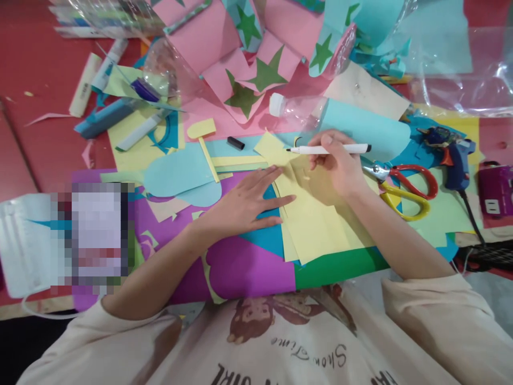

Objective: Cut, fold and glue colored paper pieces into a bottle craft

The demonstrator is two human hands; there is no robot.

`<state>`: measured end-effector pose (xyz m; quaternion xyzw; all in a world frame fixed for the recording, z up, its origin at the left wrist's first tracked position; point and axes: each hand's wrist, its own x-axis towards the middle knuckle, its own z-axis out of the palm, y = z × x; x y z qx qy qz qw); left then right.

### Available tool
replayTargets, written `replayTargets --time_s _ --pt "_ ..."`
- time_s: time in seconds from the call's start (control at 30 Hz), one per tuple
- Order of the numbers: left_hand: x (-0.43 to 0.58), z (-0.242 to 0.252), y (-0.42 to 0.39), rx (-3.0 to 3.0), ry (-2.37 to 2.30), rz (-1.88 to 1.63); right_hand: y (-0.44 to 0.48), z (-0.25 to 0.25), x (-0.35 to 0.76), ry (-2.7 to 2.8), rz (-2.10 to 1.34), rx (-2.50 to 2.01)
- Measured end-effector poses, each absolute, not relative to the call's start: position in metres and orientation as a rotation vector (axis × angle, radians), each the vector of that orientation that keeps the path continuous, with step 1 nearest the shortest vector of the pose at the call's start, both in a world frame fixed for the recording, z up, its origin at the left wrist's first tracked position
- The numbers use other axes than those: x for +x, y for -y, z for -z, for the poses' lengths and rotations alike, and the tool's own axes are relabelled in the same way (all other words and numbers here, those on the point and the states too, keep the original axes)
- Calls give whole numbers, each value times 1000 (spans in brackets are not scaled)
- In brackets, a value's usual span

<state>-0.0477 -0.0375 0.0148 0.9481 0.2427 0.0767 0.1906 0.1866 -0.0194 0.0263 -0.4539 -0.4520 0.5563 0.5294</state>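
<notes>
A black-tipped marker pen (pixel 332 149) with a white barrel is pinched in my right hand (pixel 339 166), its tip pointing left just over pale yellow paper (pixel 320 230). A short dark curved mark shows near the tip. My left hand (pixel 256 200) lies flat with fingers spread, its fingertips on the left edge of the yellow paper. A black pen cap (pixel 235 143) rests beyond that hand. Left of it are a light blue rounded paper cutout (pixel 180 174) and a thin yellow paper strip with a rounded end (pixel 203 130).
Scissors (pixel 409 184) with red and yellow handles and a blue glue gun (pixel 457 160) lie at the right. A plastic bottle (pixel 352 120) wrapped in light blue paper lies beyond my right hand. Pink paper pieces with green stars (pixel 248 27) fill the back. Markers (pixel 140 131) lie left.
</notes>
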Motion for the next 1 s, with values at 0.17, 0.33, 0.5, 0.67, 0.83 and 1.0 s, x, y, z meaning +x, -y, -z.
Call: replayTargets --time_s 0.17,0.33,0.5,0.67,0.83,1.0 --pt "-54 -15 35 2544 -605 -275 21 -24 184 1101 -1341 -1191" --pt "-56 -15 35 2546 -646 -339 21 -22 186 1078 -1381 -1183" --pt "-57 -14 36 2571 -636 -327 22 -23 186 1106 -1392 -1193" --pt "-57 -13 37 2577 -653 -283 28 -27 181 1179 -1413 -1249" --pt "-57 -13 37 2563 -653 -264 33 -28 177 1384 -1385 -1252" --pt "-57 -12 37 2585 -637 -307 34 -24 178 1486 -1332 -1262"
